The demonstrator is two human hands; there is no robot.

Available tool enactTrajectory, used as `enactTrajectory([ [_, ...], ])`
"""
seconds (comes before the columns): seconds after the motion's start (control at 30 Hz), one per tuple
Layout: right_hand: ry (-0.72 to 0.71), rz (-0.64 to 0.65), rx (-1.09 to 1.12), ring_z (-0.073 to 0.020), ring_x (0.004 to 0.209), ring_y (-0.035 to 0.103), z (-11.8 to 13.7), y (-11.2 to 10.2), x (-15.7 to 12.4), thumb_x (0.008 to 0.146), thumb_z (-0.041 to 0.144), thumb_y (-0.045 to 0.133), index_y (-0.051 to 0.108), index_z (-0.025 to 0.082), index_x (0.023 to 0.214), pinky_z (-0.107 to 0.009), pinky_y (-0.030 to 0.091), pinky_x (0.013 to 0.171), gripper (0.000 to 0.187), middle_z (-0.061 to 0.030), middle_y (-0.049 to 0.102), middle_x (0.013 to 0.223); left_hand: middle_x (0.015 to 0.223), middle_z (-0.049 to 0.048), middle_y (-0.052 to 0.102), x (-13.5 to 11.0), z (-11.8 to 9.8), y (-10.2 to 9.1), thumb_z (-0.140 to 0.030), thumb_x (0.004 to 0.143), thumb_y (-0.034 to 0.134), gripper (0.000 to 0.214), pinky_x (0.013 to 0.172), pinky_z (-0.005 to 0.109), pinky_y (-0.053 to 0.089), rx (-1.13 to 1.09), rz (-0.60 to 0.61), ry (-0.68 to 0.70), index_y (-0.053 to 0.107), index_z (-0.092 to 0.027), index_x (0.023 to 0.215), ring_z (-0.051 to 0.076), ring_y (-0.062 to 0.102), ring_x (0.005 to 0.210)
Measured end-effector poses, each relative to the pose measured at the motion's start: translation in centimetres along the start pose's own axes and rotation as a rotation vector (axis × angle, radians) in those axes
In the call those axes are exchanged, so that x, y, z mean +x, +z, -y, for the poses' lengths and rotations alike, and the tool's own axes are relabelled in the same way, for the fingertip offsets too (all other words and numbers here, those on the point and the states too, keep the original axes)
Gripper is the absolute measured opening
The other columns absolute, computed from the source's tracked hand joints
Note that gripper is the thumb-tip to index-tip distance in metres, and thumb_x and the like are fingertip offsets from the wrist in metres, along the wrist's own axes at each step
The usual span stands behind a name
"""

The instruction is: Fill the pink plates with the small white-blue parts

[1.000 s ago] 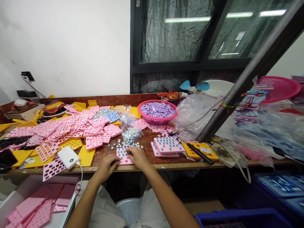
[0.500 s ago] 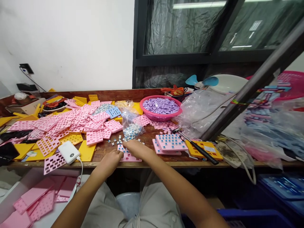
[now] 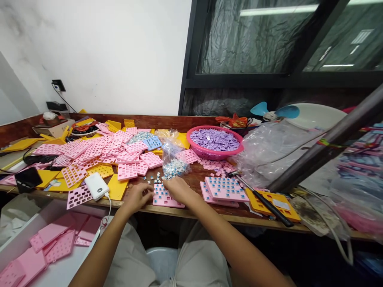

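A pink plate with rows of square holes point(image 3: 163, 201) lies at the table's front edge, blue-topped key switches in part of its holes. My left hand point(image 3: 138, 198) is at its left edge, thumb and fingers apart, nothing seen in it. Over the plate's upper right reaches my right hand point(image 3: 177, 189), its fingers bent together and pointing down; whatever they hold is hidden. Just behind, a clear bag point(image 3: 172, 150) spills a heap of small white-and-blue switches point(image 3: 175, 167). A few loose switches point(image 3: 157, 178) are scattered left of that heap.
Two stacked pink plates with blue switches point(image 3: 226, 189) lie to the right, beside a black-handled hammer point(image 3: 272, 207). A pink basket point(image 3: 191, 148) holds purple pieces. Many pink plates point(image 3: 86, 150) pile up at left, near a white power bank point(image 3: 96, 186). A slanted metal pole point(image 3: 302, 161) stands right.
The view has shifted left, so the table items appear farther right. My left hand has drawn back from the plate and its fingers have spread. My right hand stays over the plate.
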State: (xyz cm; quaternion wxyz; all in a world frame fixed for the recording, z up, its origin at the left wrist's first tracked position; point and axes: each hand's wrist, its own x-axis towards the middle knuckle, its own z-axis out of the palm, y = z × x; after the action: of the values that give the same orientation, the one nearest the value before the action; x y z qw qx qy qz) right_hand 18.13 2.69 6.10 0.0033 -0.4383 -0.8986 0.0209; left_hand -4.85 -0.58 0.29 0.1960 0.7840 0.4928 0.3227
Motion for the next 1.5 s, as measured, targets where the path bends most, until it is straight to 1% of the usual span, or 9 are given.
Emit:
enactTrajectory([
  [0.1, 0.052, -0.067, 0.175, -0.0213, 0.094, 0.068, -1.7, 0.1, -1.1, 0.086, 0.009, 0.059, 0.068, 0.021, 0.108, -0.025, 0.042, 0.076, 0.026, -0.0063, 0.075, 0.099, 0.105, 0.0077, 0.072, 1.6, 1.6, -0.3, -0.029, 0.097, 0.053, 0.022, 0.086, 0.030, 0.049, 0.108, -0.143, -0.064, 0.071, -0.021, 0.106, 0.021, 0.066, 0.095],
  [0.2, 0.248, -0.225, 0.200, -0.0190, 0.102, 0.065, -3.4, 0.4, -2.5, 0.092, 0.009, 0.051, 0.066, 0.020, 0.109, -0.024, 0.041, 0.084, 0.025, -0.0065, 0.073, 0.108, 0.105, 0.0093, 0.070, 3.0, 2.4, 0.3, -0.030, 0.099, 0.050, 0.026, 0.088, 0.031, 0.047, 0.240, -0.058, -0.096, 0.074, -0.021, 0.101, 0.022, 0.066, 0.096],
  [0.3, 0.356, -0.205, 0.116, -0.0209, 0.104, 0.065, -4.4, 1.3, -3.7, 0.093, 0.006, 0.045, 0.066, 0.018, 0.105, -0.027, 0.041, 0.086, 0.028, -0.0098, 0.071, 0.110, 0.101, 0.0091, 0.070, 3.4, 2.5, 1.0, -0.029, 0.098, 0.050, 0.026, 0.086, 0.030, 0.047, 0.278, 0.001, -0.114, 0.074, -0.020, 0.093, 0.021, 0.066, 0.093],
  [0.5, 0.399, -0.141, 0.098, -0.0259, 0.103, 0.066, -4.9, 3.4, -4.2, 0.091, 0.005, 0.045, 0.066, 0.016, 0.102, -0.031, 0.042, 0.084, 0.026, -0.0141, 0.071, 0.108, 0.094, 0.0050, 0.073, 2.2, 2.3, 0.3, -0.024, 0.086, 0.064, 0.010, 0.082, 0.031, 0.048, 0.060, -0.050, -0.121, 0.071, -0.020, 0.093, 0.021, 0.066, 0.090],
  [0.63, 0.437, -0.172, 0.119, -0.0257, 0.101, 0.067, -5.3, 3.7, -4.4, 0.090, 0.006, 0.050, 0.067, 0.016, 0.100, -0.033, 0.045, 0.086, 0.022, -0.0134, 0.072, 0.105, 0.088, 0.0036, 0.073, 1.3, 0.4, 1.2, -0.030, 0.083, 0.068, 0.013, 0.076, 0.029, 0.050, -0.232, -0.114, -0.127, 0.069, -0.018, 0.087, 0.018, 0.066, 0.082],
  [0.73, 0.365, -0.310, 0.291, -0.0232, 0.100, 0.067, -5.2, 4.0, -5.1, 0.088, 0.011, 0.057, 0.068, 0.017, 0.099, -0.033, 0.047, 0.088, 0.017, -0.0095, 0.073, 0.104, 0.088, 0.0043, 0.073, 1.1, -1.9, 3.2, -0.030, 0.079, 0.074, 0.013, 0.075, 0.029, 0.049, -0.331, -0.123, -0.077, 0.071, -0.018, 0.082, 0.018, 0.065, 0.081],
  [0.93, 0.166, -0.498, 0.905, -0.0207, 0.092, 0.068, -3.3, 5.8, -6.9, 0.086, 0.025, 0.065, 0.072, 0.019, 0.104, -0.033, 0.055, 0.082, 0.020, -0.0076, 0.072, 0.105, 0.088, 0.0035, 0.076, 1.1, -4.1, 6.2, -0.021, 0.082, 0.072, 0.005, 0.091, 0.037, 0.043, -0.103, -0.035, -0.003, 0.076, -0.023, 0.079, 0.021, 0.063, 0.089],
  [1.17, 0.152, -0.587, 0.811, -0.0231, 0.101, 0.065, -1.7, 7.5, -7.4, 0.090, 0.026, 0.065, 0.074, 0.023, 0.108, -0.037, 0.052, 0.091, 0.021, -0.0086, 0.072, 0.107, 0.098, 0.0049, 0.077, 0.4, -3.9, 6.0, -0.026, 0.091, 0.063, 0.019, 0.090, 0.038, 0.041, 0.048, -0.005, 0.086, 0.077, -0.027, 0.104, 0.023, 0.061, 0.096],
  [1.5, 0.098, -0.557, 0.603, -0.0242, 0.105, 0.062, -1.5, 7.9, -7.6, 0.093, 0.023, 0.062, 0.076, 0.025, 0.107, -0.041, 0.047, 0.096, 0.019, -0.0070, 0.075, 0.107, 0.094, 0.0076, 0.072, 0.4, -4.5, 6.1, -0.023, 0.094, 0.055, 0.022, 0.087, 0.036, 0.045, 0.069, -0.004, 0.096, 0.077, -0.023, 0.095, 0.022, 0.062, 0.094],
])
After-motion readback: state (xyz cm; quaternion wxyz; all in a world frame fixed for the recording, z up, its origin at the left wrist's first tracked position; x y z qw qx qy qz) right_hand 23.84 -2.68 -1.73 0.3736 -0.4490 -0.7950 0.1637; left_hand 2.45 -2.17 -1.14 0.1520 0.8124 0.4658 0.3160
